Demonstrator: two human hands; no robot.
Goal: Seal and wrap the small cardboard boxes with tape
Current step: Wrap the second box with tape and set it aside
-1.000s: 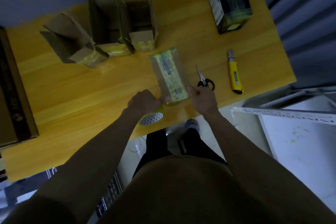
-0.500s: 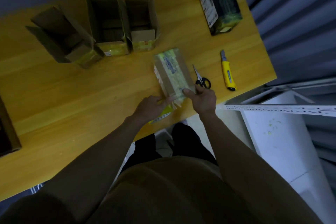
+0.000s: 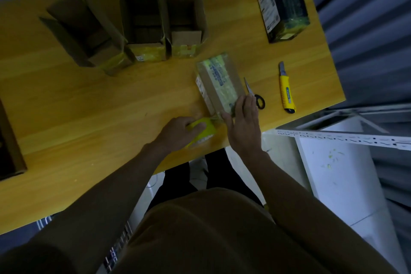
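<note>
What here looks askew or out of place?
Little stands out. The leftmost open box sits skewed against its two squared neighbours. The utility knife lies with its blade apparently extended, near the table edge.

Yellow tape roll [image 3: 203, 130], brown box [image 3: 219, 83]

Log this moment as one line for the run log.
step: taping box | left hand: grips tape roll | right hand: presses box end | scissors, knife: idle on table
</note>
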